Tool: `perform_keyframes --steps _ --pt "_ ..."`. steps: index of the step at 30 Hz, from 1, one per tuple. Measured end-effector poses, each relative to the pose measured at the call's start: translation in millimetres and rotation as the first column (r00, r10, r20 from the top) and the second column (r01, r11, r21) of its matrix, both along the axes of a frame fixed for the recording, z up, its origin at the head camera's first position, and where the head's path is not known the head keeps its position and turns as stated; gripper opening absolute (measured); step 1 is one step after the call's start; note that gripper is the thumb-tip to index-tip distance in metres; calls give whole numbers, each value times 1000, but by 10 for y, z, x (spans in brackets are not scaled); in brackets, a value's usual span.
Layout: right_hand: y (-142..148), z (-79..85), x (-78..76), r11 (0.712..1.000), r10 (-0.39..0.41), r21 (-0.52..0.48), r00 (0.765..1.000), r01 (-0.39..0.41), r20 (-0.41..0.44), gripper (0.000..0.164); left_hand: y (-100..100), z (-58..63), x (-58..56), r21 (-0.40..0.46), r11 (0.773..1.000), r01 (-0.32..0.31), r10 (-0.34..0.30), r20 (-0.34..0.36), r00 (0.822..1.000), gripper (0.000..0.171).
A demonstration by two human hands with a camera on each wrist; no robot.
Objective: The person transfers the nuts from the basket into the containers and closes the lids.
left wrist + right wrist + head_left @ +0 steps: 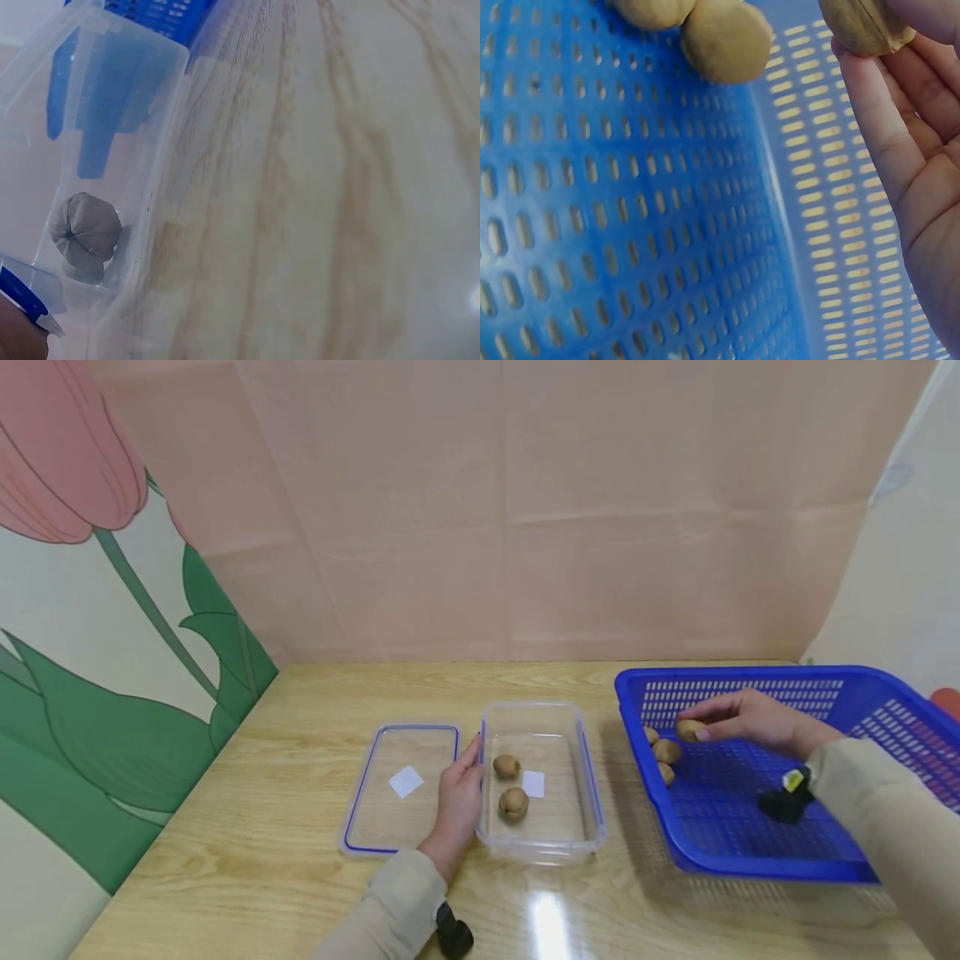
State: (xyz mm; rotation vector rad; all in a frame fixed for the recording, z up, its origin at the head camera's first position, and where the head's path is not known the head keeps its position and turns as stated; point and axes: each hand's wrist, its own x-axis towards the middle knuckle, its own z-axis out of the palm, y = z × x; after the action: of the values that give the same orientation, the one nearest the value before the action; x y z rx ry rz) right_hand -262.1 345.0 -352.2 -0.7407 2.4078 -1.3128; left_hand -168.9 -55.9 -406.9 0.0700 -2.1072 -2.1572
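Observation:
My right hand [757,722] pinches a walnut [690,730] between thumb and fingertips, over the left part of the blue basket [742,868]. Below it, several more walnuts [667,750] lie along the basket's left wall; in the right wrist view, one walnut [727,41] sits near the pinched one. With fingers extended, my left hand [457,802] rests against the left wall of a clear plastic container [558,839]. Two walnuts lie inside that container, one walnut [507,767] behind the other walnut [513,804], beside a white square label [533,784].
A clear lid [375,810] with a blue seal lies flat on the wooden table [262,827], left of the container. The basket stands to the container's right, with a gap of table between them. A pinkish sheet [495,527] covers the wall behind.

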Motion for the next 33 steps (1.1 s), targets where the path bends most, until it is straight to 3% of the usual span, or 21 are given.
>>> perform_keyframes --steps 8,17,22,28,33 --pt "-48 84 0 996 -61 -70 998 60 -12 29 -3 -33 -26 -4 1000 0 0 -3 1000 44" --pt "-233 200 36 991 -121 -57 991 118 -52 28 -1 -31 -23 -10 1000 5 -5 19 1000 44" --pt "-339 232 38 986 -95 -138 994 88 -46 29 -3 -41 -22 -14 1000 11 -11 12 1000 44" --pt "-491 264 41 975 -125 -191 991 115 -38 27 -1 -31 -18 -11 1000 8 -8 5 1000 44" --pt "-617 264 32 946 -112 -305 994 109 6 29 2 -23 -16 -8 1000 4 -4 -2 1000 44"
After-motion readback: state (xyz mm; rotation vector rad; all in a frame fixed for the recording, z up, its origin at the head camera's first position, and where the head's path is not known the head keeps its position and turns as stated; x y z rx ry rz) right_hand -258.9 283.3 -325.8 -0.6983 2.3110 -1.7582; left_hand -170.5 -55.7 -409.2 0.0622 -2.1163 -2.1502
